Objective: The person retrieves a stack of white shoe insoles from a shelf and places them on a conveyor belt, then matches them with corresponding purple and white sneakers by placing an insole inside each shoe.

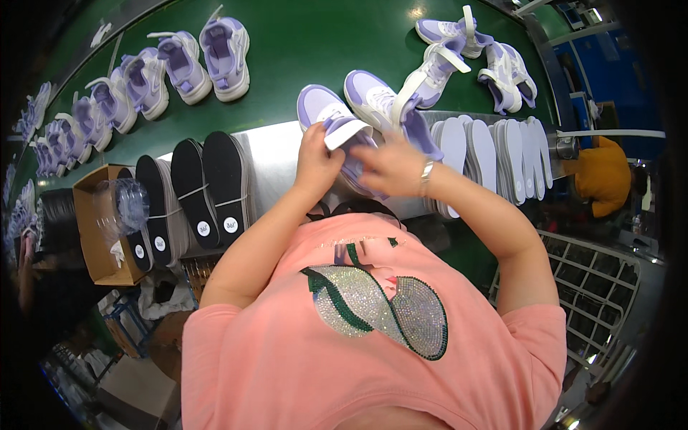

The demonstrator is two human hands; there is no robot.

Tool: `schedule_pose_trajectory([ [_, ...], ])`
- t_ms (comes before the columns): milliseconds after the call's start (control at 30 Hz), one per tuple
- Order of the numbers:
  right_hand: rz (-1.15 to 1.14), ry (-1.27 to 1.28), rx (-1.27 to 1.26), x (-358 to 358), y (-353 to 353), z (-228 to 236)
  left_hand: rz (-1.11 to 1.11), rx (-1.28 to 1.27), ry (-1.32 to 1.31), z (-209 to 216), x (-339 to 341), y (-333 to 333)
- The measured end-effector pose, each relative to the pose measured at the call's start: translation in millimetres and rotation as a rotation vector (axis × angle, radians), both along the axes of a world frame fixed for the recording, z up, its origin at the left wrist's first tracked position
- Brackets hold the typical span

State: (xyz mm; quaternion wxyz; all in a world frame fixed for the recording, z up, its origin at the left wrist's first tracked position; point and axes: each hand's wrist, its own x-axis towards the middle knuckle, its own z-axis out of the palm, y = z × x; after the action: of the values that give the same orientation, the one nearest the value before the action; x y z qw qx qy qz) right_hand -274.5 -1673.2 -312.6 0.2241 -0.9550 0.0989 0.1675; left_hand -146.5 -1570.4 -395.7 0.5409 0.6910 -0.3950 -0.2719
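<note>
A lilac-and-white sneaker (320, 102) lies in front of me, toe pointing away, its opening toward me. My left hand (317, 158) is closed on the sneaker's left side, by the raised white strap (348, 133). Smeared by motion, my right hand (393, 168) is over the right side of the shoe's opening. Its fingers are too blurred to show whether they grip anything. Close on the right lies a matching sneaker (371, 95), its strap standing up, partly hidden behind my right hand.
Stacks of black insoles (225, 179) stand on the left beside a cardboard box (93, 222) holding clear plastic. Stacks of pale insoles (479, 149) are on the right. Several sneakers (226, 57) line the green work surface (287, 43). A wire rack (595, 301) is at lower right.
</note>
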Motion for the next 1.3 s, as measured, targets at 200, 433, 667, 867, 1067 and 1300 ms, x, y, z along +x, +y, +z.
schedule_pose_trajectory([
  [200,-0.137,-0.242,0.027,-12.6,-7.0,40.8,-0.006,-0.019,-0.013,-6.8,-1.0,7.0],
  [433,0.077,0.396,-0.094,0.7,15.4,-28.2,0.006,0.103,-0.044,0.7,-4.5,-28.2],
  [667,-0.149,-0.236,0.164,-22.8,18.1,-26.0,-0.024,-0.025,0.055,-2.7,17.9,-39.0],
  [867,-0.543,-0.48,-0.373,-75.2,-15.0,-17.0,0.16,0.175,-0.012,23.9,58.5,-11.5],
  [1067,-0.669,-0.159,-0.248,-104.5,-2.7,-41.1,-0.025,-0.39,-0.593,85.9,-4.5,-28.8],
  [1300,-0.943,-0.384,-0.231,-168.9,-70.3,-38.1,-0.251,-0.024,-0.318,20.7,-43.6,-95.3],
])
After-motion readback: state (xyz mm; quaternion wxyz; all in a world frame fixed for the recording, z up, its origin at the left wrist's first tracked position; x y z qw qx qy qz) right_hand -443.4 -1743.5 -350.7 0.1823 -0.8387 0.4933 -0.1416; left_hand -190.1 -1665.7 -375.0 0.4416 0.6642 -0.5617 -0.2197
